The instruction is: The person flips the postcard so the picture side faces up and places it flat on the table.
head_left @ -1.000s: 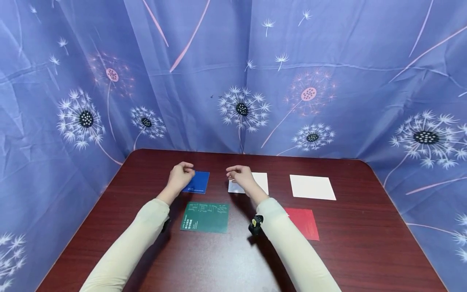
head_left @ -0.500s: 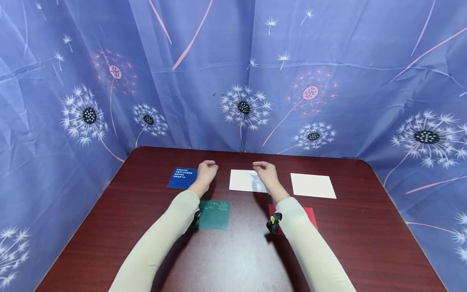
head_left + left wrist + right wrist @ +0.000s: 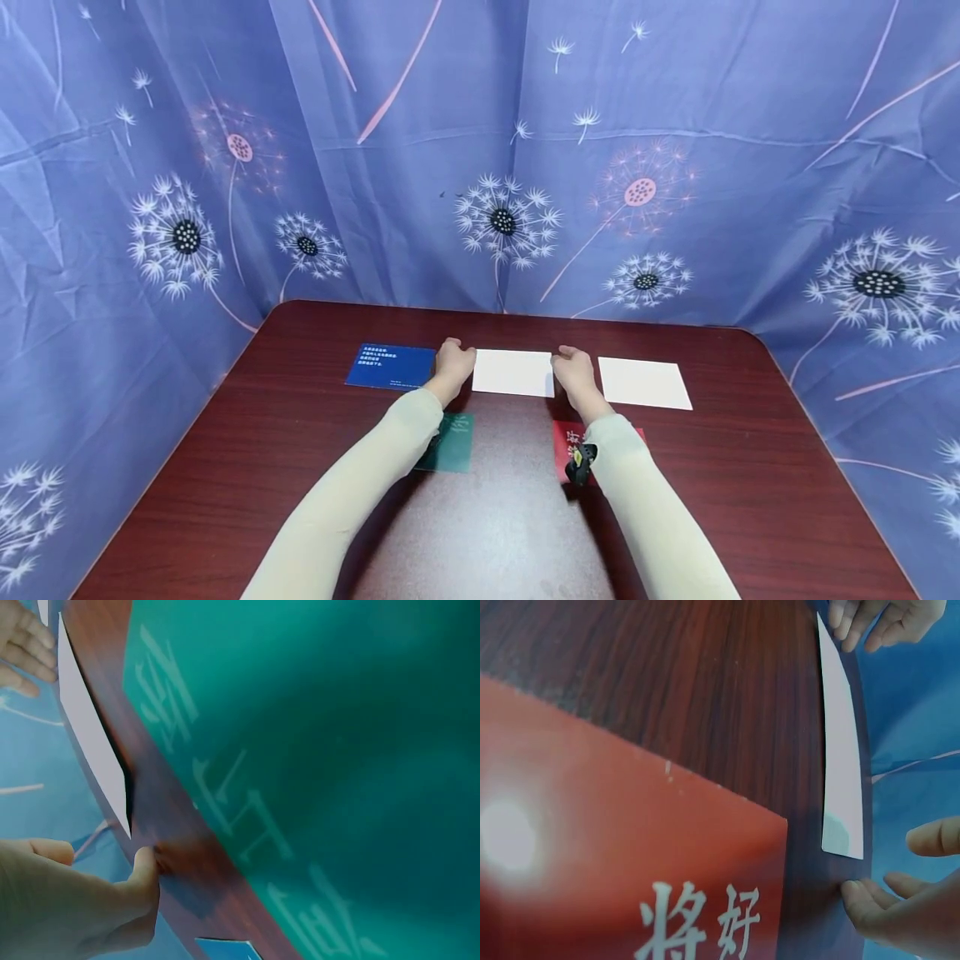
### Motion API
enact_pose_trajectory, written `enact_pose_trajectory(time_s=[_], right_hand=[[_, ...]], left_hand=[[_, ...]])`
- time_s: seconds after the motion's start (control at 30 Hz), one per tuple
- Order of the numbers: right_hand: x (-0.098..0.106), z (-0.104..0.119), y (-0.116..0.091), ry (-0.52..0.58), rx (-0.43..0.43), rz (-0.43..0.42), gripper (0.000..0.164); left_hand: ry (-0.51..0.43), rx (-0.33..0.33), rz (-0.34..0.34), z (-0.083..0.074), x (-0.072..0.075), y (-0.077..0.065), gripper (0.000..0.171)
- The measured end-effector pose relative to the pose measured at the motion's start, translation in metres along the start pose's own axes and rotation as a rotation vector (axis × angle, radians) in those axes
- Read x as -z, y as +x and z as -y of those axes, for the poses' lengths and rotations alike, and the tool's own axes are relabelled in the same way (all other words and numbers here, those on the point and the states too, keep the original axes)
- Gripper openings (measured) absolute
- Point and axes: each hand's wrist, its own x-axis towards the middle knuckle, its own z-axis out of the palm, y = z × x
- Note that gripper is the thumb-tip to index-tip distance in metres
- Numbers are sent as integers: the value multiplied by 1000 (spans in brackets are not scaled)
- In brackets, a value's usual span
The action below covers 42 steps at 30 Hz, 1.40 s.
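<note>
- Head view: the middle white card (image 3: 513,372) lies near the centre of the frame, between the person's left hand (image 3: 455,360) at its left short edge and right hand (image 3: 573,369) at its right short edge. A blue printed card (image 3: 390,367) is left of centre; another blank white card (image 3: 645,382) is right of centre. Nothing shows in either hand, though contact with the edges cannot be told from here.
- Left wrist view: the middle white card runs slantwise down the left of the frame, its lower tip just beside the left hand's thumb, with a narrow gap. The left hand, at lower left, grasps nothing. A dark line follows the card's long edge; whether it lies wholly flat cannot be told. A green lettered card (image 3: 315,750) fills much of the right.
- Right wrist view: the middle white card stands as a narrow strip right of centre, its lower end just above the right hand's nearest fingertip, apart from it. The right hand, at lower right, is loosely spread and unclenched. A red lettered card (image 3: 630,817) fills the lower left.
- Handling, as judged from these views: the middle white card looks light, thin and fairly stiff, likely to slide on the smooth tabletop (image 3: 510,533) and crease if squeezed inward; its two short edges seem the best hold.
</note>
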Motion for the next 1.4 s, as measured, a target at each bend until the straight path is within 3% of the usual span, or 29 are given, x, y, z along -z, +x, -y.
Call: enact_pose_trajectory(time_s=[0.23,0.57,0.97,1.2,1.4], right_hand=[[-5,-4,3,-12,-3,-14,51],[-13,-5,5,-18,15,-14,49],[-18,-6,5,13,16,-86,51],[-17,-1,4,54,17,-181,45],[-11,1,8,51,-1,-186,40]], left_hand=[[-8,6,54,0,-6,-5,50],[-3,-23,61,1,-7,-5,47],[-21,-12,39,0,-6,-6,45],[-104,36,57,2,-2,-4,38],[-170,51,49,-1,1,2,31]])
